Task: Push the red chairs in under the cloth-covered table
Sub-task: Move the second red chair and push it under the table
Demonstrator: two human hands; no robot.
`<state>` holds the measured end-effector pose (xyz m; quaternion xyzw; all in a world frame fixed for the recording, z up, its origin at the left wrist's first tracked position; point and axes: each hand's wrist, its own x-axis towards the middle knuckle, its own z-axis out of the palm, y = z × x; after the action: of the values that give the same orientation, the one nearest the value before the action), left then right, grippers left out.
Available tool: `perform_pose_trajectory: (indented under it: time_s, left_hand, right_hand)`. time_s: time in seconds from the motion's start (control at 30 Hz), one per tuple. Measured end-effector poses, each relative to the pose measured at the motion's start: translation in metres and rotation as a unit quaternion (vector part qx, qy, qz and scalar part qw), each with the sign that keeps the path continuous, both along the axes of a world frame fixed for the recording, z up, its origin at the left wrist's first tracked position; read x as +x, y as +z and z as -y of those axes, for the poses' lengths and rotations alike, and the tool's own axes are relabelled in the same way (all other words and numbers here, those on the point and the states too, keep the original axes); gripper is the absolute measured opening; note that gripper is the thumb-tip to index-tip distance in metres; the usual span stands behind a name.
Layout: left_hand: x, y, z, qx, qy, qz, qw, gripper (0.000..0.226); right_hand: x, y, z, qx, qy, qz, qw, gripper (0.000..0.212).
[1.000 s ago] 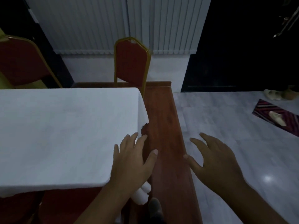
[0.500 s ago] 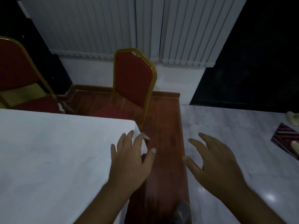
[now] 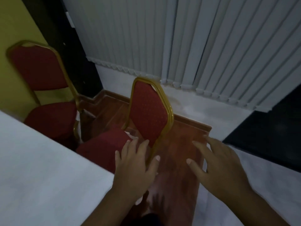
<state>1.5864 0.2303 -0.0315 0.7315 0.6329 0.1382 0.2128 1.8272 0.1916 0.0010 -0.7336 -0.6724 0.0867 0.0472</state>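
The white cloth-covered table [image 3: 40, 168] fills the lower left. A red chair with a gold frame [image 3: 146, 115] stands just past the table's corner, its seat out from under the table. My left hand [image 3: 135, 167] hovers open over the table corner, fingertips close to the lower edge of that chair's back. My right hand [image 3: 216, 165] is open with fingers spread over the wooden floor to the chair's right, holding nothing. A second red chair [image 3: 40, 70] stands further left along the table's far side, by the yellow wall.
White vertical blinds [image 3: 179, 38] hang on the wall ahead. A reddish wooden floor strip [image 3: 184, 144] runs forward between the table and pale tiles [image 3: 260, 168] on the right. A dark doorway [image 3: 268, 136] lies at right. My foot shows at the bottom.
The view has moved forward and turned left, so both chairs look closer and their seats show. My hands have stayed open and now reach almost to the near chair's back.
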Motion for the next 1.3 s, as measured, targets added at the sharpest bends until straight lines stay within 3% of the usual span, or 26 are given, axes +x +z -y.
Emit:
perform_pose_trajectory:
  time_s: [0.5,0.7,0.83,1.0,1.13,1.3]
  left_hand:
    - [0.092,-0.013,-0.257,-0.055,0.127,0.003,0.990,0.070]
    - [0.121,-0.024,-0.317,-0.072,0.242,-0.029,0.967,0.075]
    - [0.153,-0.019,-0.340,-0.089,0.365,-0.040,0.926,0.077]
    - [0.183,-0.020,-0.353,-0.094,0.505,-0.013,0.858,0.075]
    - [0.193,-0.028,-0.349,-0.100,0.596,0.010,0.797,0.084]
    - [0.200,-0.048,-0.341,-0.132,0.643,0.015,0.754,0.092]
  right_hand:
    - [0.064,0.001,-0.345,-0.006,0.164,0.012,0.986,0.067]
    - [0.062,-0.022,-0.473,-0.001,0.314,-0.002,0.950,0.064]
    - [0.054,-0.028,-0.537,-0.004,0.427,-0.021,0.904,0.060]
    - [0.028,-0.029,-0.592,-0.011,0.569,-0.033,0.822,0.062]
    - [-0.019,-0.035,-0.609,-0.030,0.668,-0.035,0.743,0.067]
    - [-0.063,-0.055,-0.613,-0.061,0.774,0.021,0.630,0.070]
